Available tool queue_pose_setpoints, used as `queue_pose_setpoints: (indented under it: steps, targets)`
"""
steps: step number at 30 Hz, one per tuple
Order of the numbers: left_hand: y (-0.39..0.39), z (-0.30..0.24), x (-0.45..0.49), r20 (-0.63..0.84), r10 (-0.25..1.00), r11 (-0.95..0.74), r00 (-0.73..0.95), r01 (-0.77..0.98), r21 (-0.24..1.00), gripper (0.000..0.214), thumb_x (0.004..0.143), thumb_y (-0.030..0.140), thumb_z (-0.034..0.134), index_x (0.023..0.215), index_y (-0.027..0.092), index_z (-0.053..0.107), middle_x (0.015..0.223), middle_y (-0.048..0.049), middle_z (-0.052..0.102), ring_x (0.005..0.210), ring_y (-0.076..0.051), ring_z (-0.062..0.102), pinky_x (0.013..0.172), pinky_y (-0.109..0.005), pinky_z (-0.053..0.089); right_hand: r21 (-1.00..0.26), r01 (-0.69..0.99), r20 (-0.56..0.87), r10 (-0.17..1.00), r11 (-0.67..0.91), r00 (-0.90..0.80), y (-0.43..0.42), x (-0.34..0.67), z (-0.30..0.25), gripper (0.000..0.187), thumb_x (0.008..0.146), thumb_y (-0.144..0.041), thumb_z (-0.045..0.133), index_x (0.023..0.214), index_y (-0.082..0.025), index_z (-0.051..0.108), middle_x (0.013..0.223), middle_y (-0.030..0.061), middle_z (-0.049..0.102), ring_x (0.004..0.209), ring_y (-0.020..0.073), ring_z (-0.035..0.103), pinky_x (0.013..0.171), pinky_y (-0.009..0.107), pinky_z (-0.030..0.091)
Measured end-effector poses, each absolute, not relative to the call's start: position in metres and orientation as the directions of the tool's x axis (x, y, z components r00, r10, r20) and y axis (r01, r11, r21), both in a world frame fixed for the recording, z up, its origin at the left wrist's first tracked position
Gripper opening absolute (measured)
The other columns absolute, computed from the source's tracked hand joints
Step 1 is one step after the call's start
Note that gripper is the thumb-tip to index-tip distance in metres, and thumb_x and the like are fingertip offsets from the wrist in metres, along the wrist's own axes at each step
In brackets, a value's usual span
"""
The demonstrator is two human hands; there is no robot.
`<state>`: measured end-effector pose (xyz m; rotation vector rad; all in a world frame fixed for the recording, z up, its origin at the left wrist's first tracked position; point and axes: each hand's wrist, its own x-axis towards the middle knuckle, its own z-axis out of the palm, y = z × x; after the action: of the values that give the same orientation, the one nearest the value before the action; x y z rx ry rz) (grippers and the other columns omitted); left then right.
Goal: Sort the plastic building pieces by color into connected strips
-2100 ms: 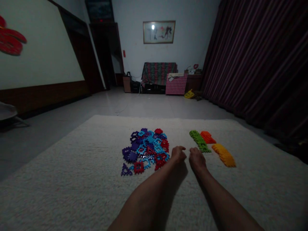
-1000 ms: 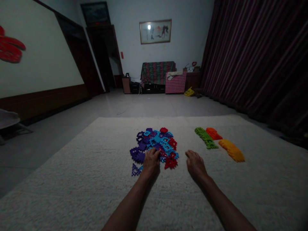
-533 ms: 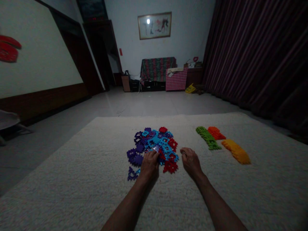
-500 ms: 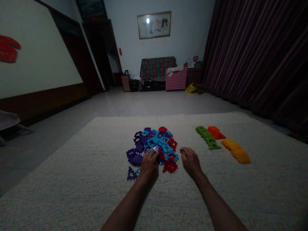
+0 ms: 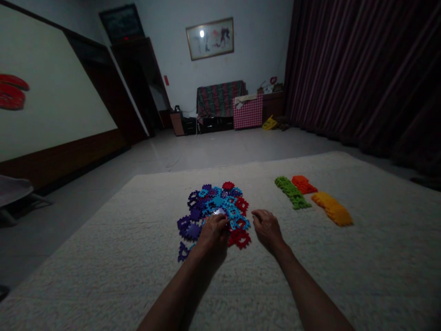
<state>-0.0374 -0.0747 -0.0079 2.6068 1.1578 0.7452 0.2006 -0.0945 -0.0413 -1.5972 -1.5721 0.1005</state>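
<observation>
A loose pile of toothed plastic building pieces (image 5: 218, 201) in purple, light blue and red lies on the pale quilted mat (image 5: 138, 280). My left hand (image 5: 212, 233) is at the pile's near side, its fingers closed on a shiny bluish toothed piece (image 5: 219, 211) that catches the light; its colour is hard to tell. Just right of the red pieces (image 5: 242, 239), my right hand (image 5: 268, 228) hovers low over the mat, thumb and fingers pinched together. Whatever may be between those fingertips is hidden. Purple pieces (image 5: 193, 231) spread left of my left hand.
To the right lie a green row of pieces (image 5: 292, 192), an orange group (image 5: 303, 184) and a yellow-orange row (image 5: 332, 209). Beyond the mat is a tiled floor (image 5: 213, 149) with a cloth-covered cabinet (image 5: 220, 101). A dark curtain (image 5: 330, 69) hangs at right.
The view has tilted and shifted slightly. My right hand has come a little closer to the red pieces. My left hand stays over the pile, fingers still closed.
</observation>
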Motion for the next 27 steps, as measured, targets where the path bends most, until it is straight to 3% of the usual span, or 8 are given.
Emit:
queue_pose_setpoints:
  steps: [6,12,21,27]
  targets:
    - [-0.060,0.003,-0.037,0.277,0.682,-0.719,0.677,0.549,0.427,0.026,0.087,0.014,0.048,0.093,0.019,0.073,0.106,-0.0071,0.066,0.094,-0.016,0.062,0.085,-0.028,0.051,-0.811,0.573,0.426,0.794,0.121,0.434,-0.092,0.211,-0.034,0.033,0.080,-0.026,0.043,0.097,-0.017,0.069,0.101,0.0106,0.071,0.093,0.0217,0.066,0.088,0.036,0.049]
    - [-0.041,0.014,-0.028,0.344,0.703,-0.705,0.622,0.547,0.451,0.019,0.080,0.009,0.055,0.083,0.018,0.072,0.104,-0.0079,0.067,0.094,-0.018,0.064,0.085,-0.029,0.052,-0.903,0.429,0.288,0.749,0.005,0.597,-0.092,0.218,-0.035,0.033,0.081,-0.033,0.044,0.099,-0.020,0.069,0.104,0.0078,0.072,0.094,0.0225,0.066,0.088,0.036,0.049]
    - [0.014,0.011,0.052,0.505,0.686,-0.727,0.524,0.528,0.439,0.016,0.080,0.010,0.059,0.085,0.019,0.071,0.098,-0.0064,0.069,0.094,-0.017,0.065,0.087,-0.031,0.053,-0.917,0.400,0.267,0.724,-0.013,0.636,-0.090,0.221,-0.038,0.031,0.082,-0.035,0.046,0.099,-0.022,0.069,0.099,0.0061,0.073,0.090,0.0215,0.066,0.082,0.033,0.051]
    - [0.072,0.013,0.061,0.348,0.896,-0.400,0.275,0.842,0.363,0.030,0.085,0.021,0.054,0.113,0.018,0.066,0.117,-0.0105,0.065,0.110,-0.021,0.060,0.098,-0.032,0.046,-0.793,0.607,0.484,0.647,0.041,0.589,-0.083,0.222,-0.037,0.034,0.079,-0.027,0.040,0.097,-0.018,0.067,0.101,0.0111,0.069,0.091,0.0223,0.063,0.082,0.035,0.050]
